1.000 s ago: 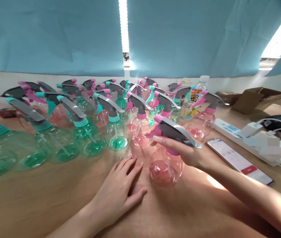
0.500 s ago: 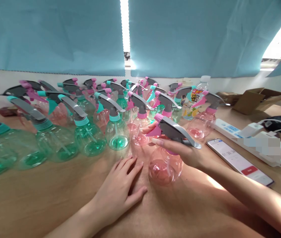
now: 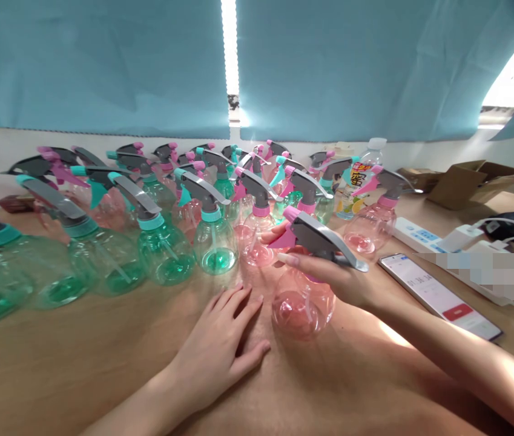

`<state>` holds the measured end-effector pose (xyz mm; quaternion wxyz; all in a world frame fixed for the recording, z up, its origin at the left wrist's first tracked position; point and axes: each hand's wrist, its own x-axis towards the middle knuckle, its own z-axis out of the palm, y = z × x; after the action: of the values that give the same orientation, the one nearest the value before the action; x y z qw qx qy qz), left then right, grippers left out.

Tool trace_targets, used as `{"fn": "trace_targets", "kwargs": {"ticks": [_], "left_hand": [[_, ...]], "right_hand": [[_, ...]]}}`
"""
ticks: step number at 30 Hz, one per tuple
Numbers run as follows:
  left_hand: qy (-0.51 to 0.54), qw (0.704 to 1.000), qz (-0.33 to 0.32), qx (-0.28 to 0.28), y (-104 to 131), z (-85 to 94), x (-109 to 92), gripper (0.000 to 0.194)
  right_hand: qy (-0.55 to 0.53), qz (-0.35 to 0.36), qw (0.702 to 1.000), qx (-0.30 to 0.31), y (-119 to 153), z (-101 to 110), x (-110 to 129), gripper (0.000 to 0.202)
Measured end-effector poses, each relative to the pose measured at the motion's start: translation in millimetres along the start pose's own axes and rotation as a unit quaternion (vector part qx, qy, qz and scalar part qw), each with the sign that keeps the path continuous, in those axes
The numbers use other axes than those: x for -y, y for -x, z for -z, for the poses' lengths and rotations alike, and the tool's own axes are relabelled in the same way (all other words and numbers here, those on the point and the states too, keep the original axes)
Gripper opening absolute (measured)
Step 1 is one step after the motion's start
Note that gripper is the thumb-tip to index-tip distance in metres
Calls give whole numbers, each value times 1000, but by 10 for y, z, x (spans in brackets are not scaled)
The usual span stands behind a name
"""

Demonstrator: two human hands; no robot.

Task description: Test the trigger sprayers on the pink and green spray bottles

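A pink spray bottle [image 3: 303, 309] with a grey and pink trigger head stands on the wooden table [image 3: 115, 363], nearest to me. Around its neck, just under the trigger head, my right hand [image 3: 329, 272] is closed. My left hand [image 3: 220, 339] lies flat on the table to the left of that bottle, fingers spread and holding nothing. A green spray bottle [image 3: 215, 248] is upright beyond my left fingertips. Behind the held bottle are another pink spray bottle [image 3: 259, 242] and, further right, one more pink spray bottle [image 3: 370, 224].
Several green bottles [image 3: 166, 260] line the left side, with more pink and green ones behind. A phone [image 3: 438, 297], a white power strip [image 3: 420, 236] with plugs and cables, and an open cardboard box [image 3: 461, 184] are on the right. A labelled drink bottle [image 3: 356, 188] stands at the back.
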<state>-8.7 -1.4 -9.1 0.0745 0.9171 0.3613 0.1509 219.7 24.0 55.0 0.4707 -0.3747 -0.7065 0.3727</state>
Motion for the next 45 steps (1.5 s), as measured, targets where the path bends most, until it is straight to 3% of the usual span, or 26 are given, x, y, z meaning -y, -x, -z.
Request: {"fn": "trace_targets", "kwargs": {"ticks": [12,22,38,45], "left_hand": [[-5,1000,3,5,0,-6,1,53],[-12,1000,3,5,8,-10,2,53],[-19,1000,-2,6,3,-20,8,54],[-24,1000,-4,6,-3,-19,2,54]], "right_hand": [[1,9,1000,10,-14,29,-67,18],[6,-7,1000,2,-33,1,161,19],[13,0,1000,3,-2,22,-10,19],[9,-7,1000,1,-3,19,71,20]]}}
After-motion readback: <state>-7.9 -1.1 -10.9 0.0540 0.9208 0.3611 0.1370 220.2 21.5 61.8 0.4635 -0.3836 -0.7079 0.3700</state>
